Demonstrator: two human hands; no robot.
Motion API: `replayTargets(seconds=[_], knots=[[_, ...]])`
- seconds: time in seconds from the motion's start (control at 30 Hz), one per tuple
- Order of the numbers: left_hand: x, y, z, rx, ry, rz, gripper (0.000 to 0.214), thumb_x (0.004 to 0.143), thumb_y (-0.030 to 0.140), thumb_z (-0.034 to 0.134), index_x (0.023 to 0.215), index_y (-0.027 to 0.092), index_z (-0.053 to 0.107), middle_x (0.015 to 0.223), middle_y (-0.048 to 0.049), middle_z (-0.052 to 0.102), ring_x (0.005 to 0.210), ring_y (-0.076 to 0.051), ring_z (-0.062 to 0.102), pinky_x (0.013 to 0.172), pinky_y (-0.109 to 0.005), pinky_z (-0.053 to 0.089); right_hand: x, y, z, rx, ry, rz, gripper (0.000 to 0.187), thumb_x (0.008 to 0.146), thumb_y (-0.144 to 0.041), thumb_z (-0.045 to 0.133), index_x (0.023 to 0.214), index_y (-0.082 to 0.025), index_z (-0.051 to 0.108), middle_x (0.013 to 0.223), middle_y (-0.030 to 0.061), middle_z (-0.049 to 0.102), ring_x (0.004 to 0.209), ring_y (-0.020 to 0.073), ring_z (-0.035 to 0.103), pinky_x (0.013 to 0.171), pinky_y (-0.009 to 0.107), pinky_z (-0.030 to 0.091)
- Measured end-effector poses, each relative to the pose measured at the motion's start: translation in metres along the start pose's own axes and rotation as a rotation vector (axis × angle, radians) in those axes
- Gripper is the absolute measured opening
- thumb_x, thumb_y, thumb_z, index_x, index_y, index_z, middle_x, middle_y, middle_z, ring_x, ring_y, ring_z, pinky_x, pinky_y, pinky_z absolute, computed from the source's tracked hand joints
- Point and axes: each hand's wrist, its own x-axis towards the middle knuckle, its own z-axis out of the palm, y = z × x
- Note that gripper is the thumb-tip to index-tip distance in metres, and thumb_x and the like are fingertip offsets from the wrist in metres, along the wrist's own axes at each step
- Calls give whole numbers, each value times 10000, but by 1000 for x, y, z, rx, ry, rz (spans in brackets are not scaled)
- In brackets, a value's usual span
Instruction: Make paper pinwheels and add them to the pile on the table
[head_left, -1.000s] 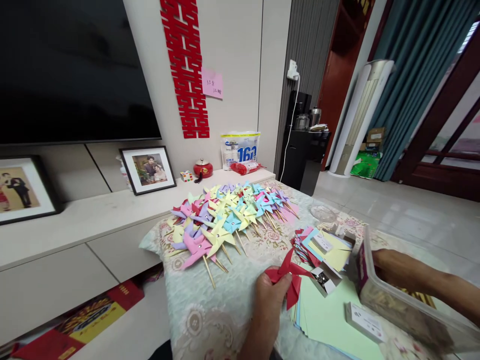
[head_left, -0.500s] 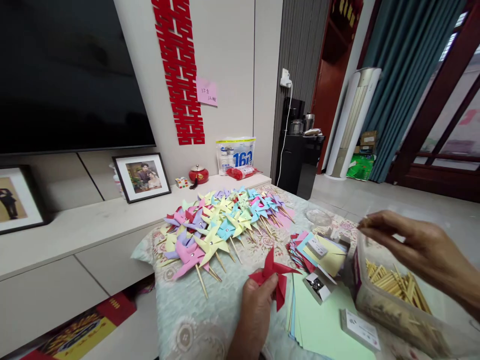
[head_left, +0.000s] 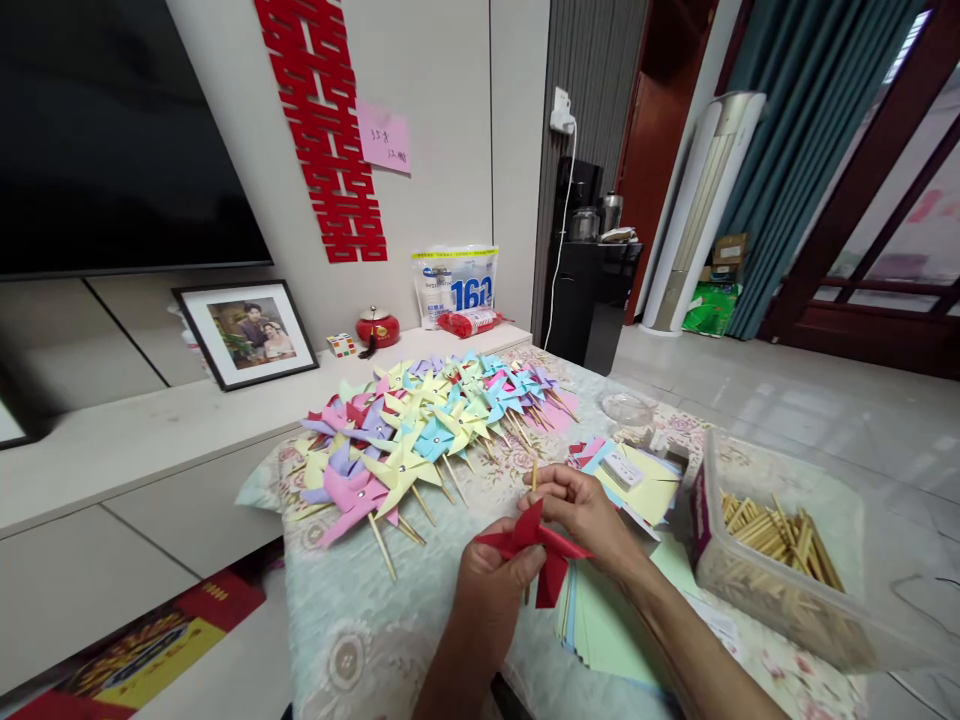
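My left hand is closed on a red paper pinwheel, its thumb pressed over the middle of the folded blades. Just behind it, my right hand pinches a thin wooden stick, which runs upright behind the pinwheel. Its lower end shows below the red paper. Whether stick and paper touch is hidden by the blades. Many finished pinwheels in pink, yellow, blue and purple lie heaped to the left, each on a stick.
A clear plastic box of wooden sticks stands at the right. Green paper sheets lie partly under my right forearm. Beyond are coloured papers with a small white box on top. A white cabinet borders the table.
My right hand has come from above the plastic box to the red pinwheel, bringing a wooden stick. My left hand keeps its hold. The view has shifted slightly right.
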Motion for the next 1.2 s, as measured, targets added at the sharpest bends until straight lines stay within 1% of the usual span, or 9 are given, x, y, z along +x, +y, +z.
replayTargets(seconds=[0.2,0.33,0.43,0.53,0.77,0.9,1.0,1.1,1.2], knots=[[5,-7,-2,170,208,44,307,610,356,868,781,135,739,635,-22,701,583,-158,611,611,-272,477,-3,-1,-10,106,54,4,481,725,-574,789,995,-181,731,913,88,773,707,185,689,693,325,538],[6,-3,-1,250,327,96,288,639,356,836,800,138,742,636,-11,709,581,-149,616,606,-253,484,-10,-8,-21,128,-73,-24,640,835,-738,561,1006,-157,767,954,138,768,892,252,711,867,400,527],[6,-3,-2,316,350,129,256,664,335,810,818,141,744,655,-12,716,607,-148,620,616,-244,483,-14,-10,-23,-22,-142,-34,499,806,-629,686,1031,-189,758,1010,96,756,944,242,690,886,376,499],[5,-6,-4,406,352,162,235,671,318,794,815,144,733,665,-15,709,609,-150,608,604,-243,476,-14,-5,-18,-177,-131,-41,283,724,-416,820,859,-189,720,834,18,716,776,182,646,736,300,481],[3,-7,-1,625,329,279,116,701,263,743,758,173,698,660,-13,686,634,-166,599,635,-259,465,-11,3,-14,-281,-131,-82,215,754,-336,757,671,-179,637,651,-19,600,640,140,520,598,256,400],[2,-7,-1,463,274,285,256,770,380,720,907,164,721,791,-58,735,759,-210,657,720,-292,495,-10,2,-23,-186,-127,-49,218,757,-342,784,698,-172,661,679,-10,642,662,148,545,642,267,414],[4,-6,-4,279,223,277,397,842,501,637,998,146,721,913,-104,762,895,-245,683,850,-338,495,-10,3,-30,79,-130,16,242,698,-354,851,792,-174,721,764,6,702,710,152,596,722,279,453],[5,-1,-6,19,213,218,472,861,549,586,1008,123,726,986,-149,768,1021,-278,681,982,-396,455,-12,3,-31,290,-267,37,270,657,-358,885,806,-184,742,784,17,717,722,156,622,731,284,472],[5,6,-4,-234,162,103,511,898,555,503,984,108,734,1026,-185,763,1062,-289,679,1035,-438,431,-16,1,-26,284,-458,-46,226,689,-352,871,771,-184,744,800,34,723,836,194,647,847,330,481]])
